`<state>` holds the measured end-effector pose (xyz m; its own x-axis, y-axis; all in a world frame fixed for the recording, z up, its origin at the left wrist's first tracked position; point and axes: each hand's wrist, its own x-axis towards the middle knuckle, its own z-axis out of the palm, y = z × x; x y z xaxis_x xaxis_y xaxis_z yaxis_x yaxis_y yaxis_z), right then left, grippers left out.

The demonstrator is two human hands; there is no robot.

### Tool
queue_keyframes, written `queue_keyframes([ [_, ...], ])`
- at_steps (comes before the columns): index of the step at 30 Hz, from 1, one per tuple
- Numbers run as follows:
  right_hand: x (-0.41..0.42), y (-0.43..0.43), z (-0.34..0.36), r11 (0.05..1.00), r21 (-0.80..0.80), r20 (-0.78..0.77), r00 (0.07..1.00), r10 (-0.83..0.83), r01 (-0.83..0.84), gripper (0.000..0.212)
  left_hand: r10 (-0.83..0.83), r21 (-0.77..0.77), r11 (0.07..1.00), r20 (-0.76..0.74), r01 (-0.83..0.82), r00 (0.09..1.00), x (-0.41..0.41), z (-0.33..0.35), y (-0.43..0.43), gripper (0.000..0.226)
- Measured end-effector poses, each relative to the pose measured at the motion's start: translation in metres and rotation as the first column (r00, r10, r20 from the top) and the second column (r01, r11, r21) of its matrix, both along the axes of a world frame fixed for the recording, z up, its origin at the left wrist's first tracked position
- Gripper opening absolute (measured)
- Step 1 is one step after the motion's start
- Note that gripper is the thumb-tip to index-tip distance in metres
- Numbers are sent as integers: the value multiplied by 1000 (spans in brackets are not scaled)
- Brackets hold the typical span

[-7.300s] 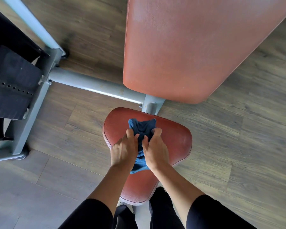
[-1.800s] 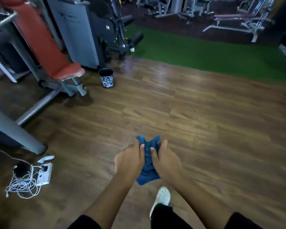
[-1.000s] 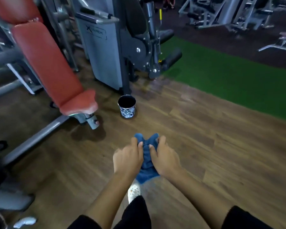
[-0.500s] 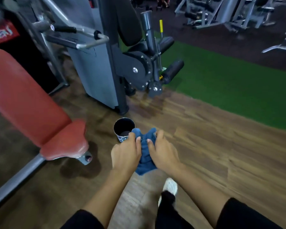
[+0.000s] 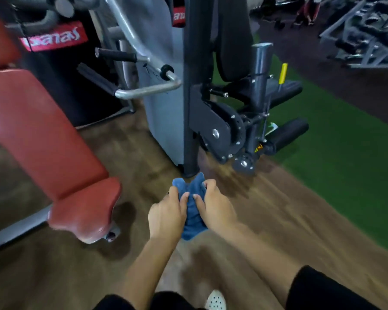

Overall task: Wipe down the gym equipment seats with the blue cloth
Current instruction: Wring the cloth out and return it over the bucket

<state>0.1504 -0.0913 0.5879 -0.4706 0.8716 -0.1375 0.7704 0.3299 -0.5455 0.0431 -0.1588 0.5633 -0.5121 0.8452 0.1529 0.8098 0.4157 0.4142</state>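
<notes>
Both my hands hold the bunched blue cloth (image 5: 192,211) in the air in front of me, above the wooden floor. My left hand (image 5: 166,217) grips its left side and my right hand (image 5: 217,211) grips its right side, thumbs pressed into the fabric. To the left stands a red padded bench: its small seat (image 5: 85,209) is low at the front and its long backrest (image 5: 38,135) slopes up to the left. The cloth is clear of the seat, roughly a hand's width to its right.
A grey weight machine (image 5: 161,86) with black pivot arm (image 5: 213,121), roller pads (image 5: 289,135) and a chrome handle (image 5: 148,90) stands straight ahead. Green turf (image 5: 334,139) lies right, more machines (image 5: 363,36) beyond. My white shoe (image 5: 215,300) shows below.
I have left the first seat and walked across the floor, cloth in both hands. The red bench and grey machine have come much closer; the patterned cup is out of sight now.
</notes>
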Motion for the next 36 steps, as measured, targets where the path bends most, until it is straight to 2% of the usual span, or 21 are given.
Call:
queue_keyframes([
  [3, -16, 36, -4, 997, 4, 11, 997, 73, -74, 31, 94, -48, 995, 75, -90, 993, -9, -1, 29, 35],
  [9, -54, 103, -19, 989, 6, -13, 989, 147, -147, 36, 154, -16, 988, 96, -153, 983, -43, -15, 91, 28],
  [14, -83, 158, -23, 986, -51, 12, 987, 159, -158, 79, 143, 8, 989, 107, -145, 984, -71, -19, 144, 24],
  [16, -95, 179, -22, 980, -91, 29, 983, 182, -178, 83, 147, 8, 989, 118, -149, 982, -81, -18, 161, 24],
  [23, -125, 221, -27, 952, -59, 153, 940, 305, -299, 45, 184, -36, 983, 129, -180, 975, -101, -18, 197, 24],
  [29, -144, 251, -27, 908, -56, 241, 877, 415, -415, 41, 308, -118, 948, 104, -296, 946, -105, -16, 218, 28],
  [36, -149, 279, -22, 890, -76, 193, 869, 456, -450, 29, 405, -131, 912, 142, -388, 903, -94, -9, 241, 27],
])
